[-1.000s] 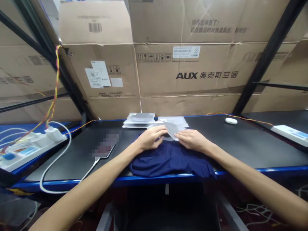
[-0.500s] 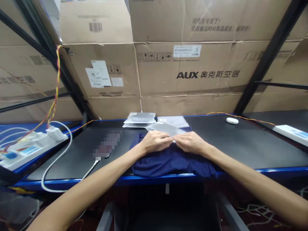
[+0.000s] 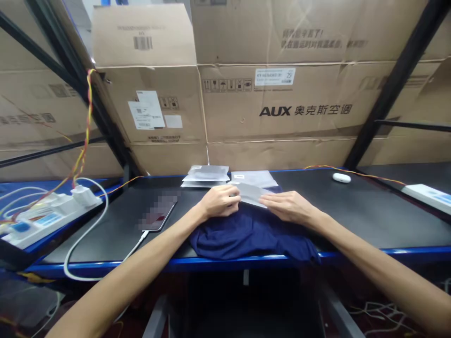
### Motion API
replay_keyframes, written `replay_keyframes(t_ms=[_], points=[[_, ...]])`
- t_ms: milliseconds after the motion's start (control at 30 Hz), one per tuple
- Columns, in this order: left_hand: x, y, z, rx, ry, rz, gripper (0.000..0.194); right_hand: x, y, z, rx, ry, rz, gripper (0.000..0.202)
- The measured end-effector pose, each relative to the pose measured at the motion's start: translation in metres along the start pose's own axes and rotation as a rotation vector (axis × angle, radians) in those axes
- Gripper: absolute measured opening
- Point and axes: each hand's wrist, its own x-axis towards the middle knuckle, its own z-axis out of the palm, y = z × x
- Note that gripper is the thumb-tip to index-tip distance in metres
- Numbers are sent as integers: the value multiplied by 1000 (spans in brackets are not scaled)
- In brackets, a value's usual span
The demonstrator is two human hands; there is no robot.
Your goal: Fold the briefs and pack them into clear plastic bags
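Clearly, "AUX" cardboard point(image 3: 275, 129) beyond the hands point(image 3: 220, 201) point(image 3: 289, 205)

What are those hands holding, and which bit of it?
A translucent plastic bag: the left hand has its left end, the right hand its right end.

The scene is viewed from the person's head, with the camera faced forward and tilted down. The table point(image 3: 352, 211) is looked down on from beyond its near edge, and the cardboard point(image 3: 229, 108) behind it is faced nearly square on. The left hand point(image 3: 221, 200) and right hand point(image 3: 289, 205) are framed near the middle, about arm's reach away. Both forearms are seen from above, brought in from the lower corners, nearer the camera.
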Motion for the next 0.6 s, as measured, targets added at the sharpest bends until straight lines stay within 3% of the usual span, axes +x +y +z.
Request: replay_keyframes(t_ms=[167,367,600], points=[[-11,-16,-5,37,-39,6,13,-7,0,-6,47,-45,42,30],[-18,-30,-14,-10,-46,-135,12,-28,5,-12,112,-47,133,32],[-16,-29,-23,-46,-148,-225,11,-34,6,-9,152,-64,188,35]])
